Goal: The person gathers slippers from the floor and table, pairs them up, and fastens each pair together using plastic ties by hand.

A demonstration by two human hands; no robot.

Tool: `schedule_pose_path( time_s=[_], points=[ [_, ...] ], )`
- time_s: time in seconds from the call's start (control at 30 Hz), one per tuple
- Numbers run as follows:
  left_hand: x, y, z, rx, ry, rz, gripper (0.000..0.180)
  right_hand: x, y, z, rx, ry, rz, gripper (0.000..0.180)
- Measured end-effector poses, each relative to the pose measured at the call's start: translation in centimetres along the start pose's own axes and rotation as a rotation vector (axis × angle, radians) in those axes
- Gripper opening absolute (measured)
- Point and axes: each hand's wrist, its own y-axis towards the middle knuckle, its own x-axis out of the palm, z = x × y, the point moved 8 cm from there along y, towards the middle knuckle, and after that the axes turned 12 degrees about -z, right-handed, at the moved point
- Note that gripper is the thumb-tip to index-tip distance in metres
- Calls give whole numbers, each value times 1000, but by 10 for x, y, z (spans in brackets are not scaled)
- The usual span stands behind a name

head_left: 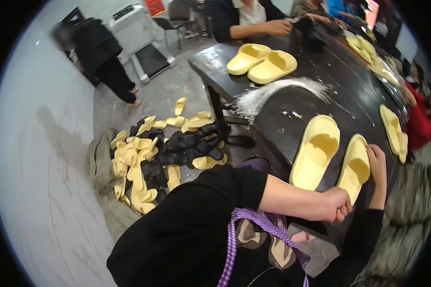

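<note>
Two yellow slippers [316,150] on dark table [292,103], right hand [376,165] fingers clamped on one, left hand [337,204] fisted.

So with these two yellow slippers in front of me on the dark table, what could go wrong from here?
The right hand grips the nearer slipper close to the table edge, so it might slide off onto the floor pile. White powder spread just beyond the other slipper could smudge it. The left hand looks closed, so it's not steadying anything.
</note>
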Motion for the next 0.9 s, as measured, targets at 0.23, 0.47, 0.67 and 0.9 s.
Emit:
schedule_pose_path(
  time_s=[0.23,0.47,0.67,0.9],
  points=[
    [-14,36,19,72,-142,22,11,9,2,16,80,129,-17,19],
    [-9,61,53,82,-49,70,8,-8,7,33,-123,-122,25,21],
    [-4,72,85,148,62,86,7,-6,5,28,1,29,11,25],
    [5,71,82,188,178,79,8,-5,-8,33,126,123,-11,22]
  ],
)
